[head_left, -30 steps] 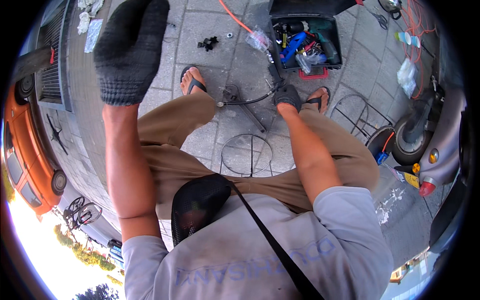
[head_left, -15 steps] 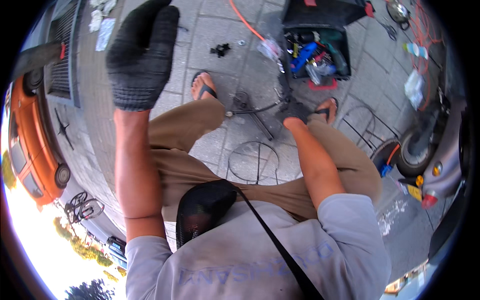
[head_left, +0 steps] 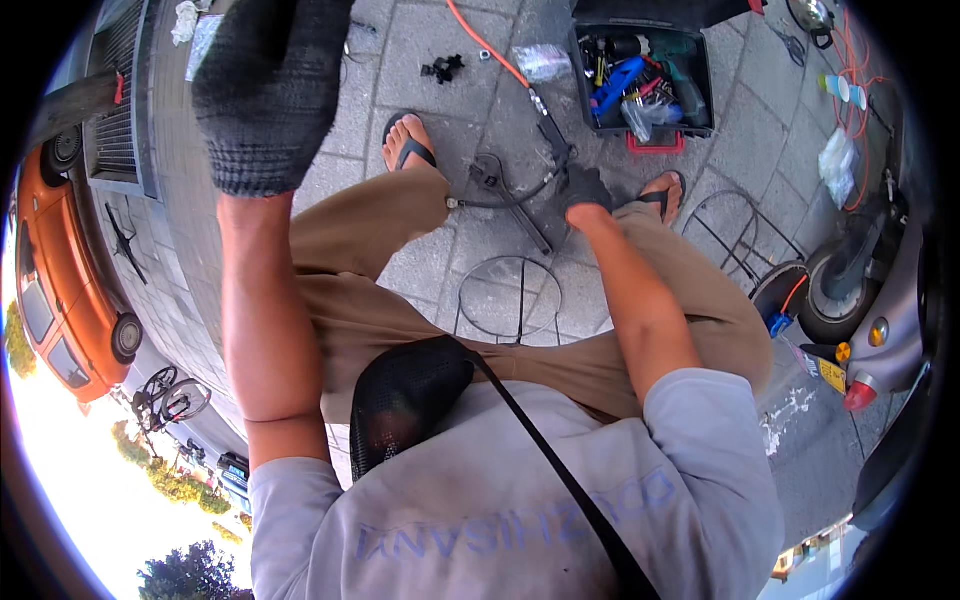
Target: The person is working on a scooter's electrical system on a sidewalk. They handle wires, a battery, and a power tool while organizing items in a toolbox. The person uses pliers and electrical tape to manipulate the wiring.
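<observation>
My left hand (head_left: 270,110), in a dark grey knit glove, is raised high at the upper left. Its fingers stretch out past the top edge, and nothing shows in it. Lower down, between my knees, my gloved right hand (head_left: 585,190) is closed around a black air inflator (head_left: 553,138). An orange air hose (head_left: 490,45) joins the inflator at its far end. From my grip a short black hose with a metal end (head_left: 455,203) reaches left toward my knee. Beneath it on the paving lie a dark bar (head_left: 527,228) and a small black part (head_left: 487,175).
An open black toolbox (head_left: 640,90) full of tools stands ahead on the right. Near it lie a clear plastic bag (head_left: 543,63) and black clips (head_left: 442,68). A wire ring stand (head_left: 510,300) is between my legs. A scooter (head_left: 880,320) stands right; an orange car (head_left: 75,280) left.
My right hand and the inflator have risen slightly in view, and the inflator shows more clearly. My left hand has shifted a little up and left, its fingertips now out of frame.
</observation>
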Motion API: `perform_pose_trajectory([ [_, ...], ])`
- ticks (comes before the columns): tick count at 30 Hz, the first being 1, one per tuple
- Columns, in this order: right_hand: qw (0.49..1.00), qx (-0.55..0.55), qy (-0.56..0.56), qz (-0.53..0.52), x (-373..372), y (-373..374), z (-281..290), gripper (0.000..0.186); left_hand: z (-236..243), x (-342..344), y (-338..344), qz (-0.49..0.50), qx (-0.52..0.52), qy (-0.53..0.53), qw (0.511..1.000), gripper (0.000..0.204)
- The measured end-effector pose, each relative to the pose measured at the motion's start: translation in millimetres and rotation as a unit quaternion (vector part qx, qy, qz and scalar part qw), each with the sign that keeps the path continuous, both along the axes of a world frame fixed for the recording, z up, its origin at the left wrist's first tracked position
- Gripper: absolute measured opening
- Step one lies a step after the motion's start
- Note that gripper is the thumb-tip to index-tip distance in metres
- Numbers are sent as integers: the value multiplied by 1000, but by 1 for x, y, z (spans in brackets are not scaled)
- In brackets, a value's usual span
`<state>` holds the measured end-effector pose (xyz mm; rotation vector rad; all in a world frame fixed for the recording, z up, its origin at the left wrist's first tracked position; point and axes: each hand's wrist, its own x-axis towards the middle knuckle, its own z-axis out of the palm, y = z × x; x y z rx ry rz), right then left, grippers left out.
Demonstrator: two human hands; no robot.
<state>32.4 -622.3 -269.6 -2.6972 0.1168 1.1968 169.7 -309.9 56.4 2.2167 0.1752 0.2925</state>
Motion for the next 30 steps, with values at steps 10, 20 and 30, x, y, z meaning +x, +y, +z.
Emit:
perform_pose_trajectory([
  [10, 991, 12, -98, 89, 23, 2, -27, 37, 0, 2, -5, -14, -10, -32, 999, 29],
  [20, 998, 38, 35, 31, 40, 1, 12, 49, 15, 5, -10, 24, -53, -52, 997, 31],
  [30, 976, 210, -61, 14, 107, 66, 162, 37, 40, -1, -20, -110, 90, -5, 990, 33],
])
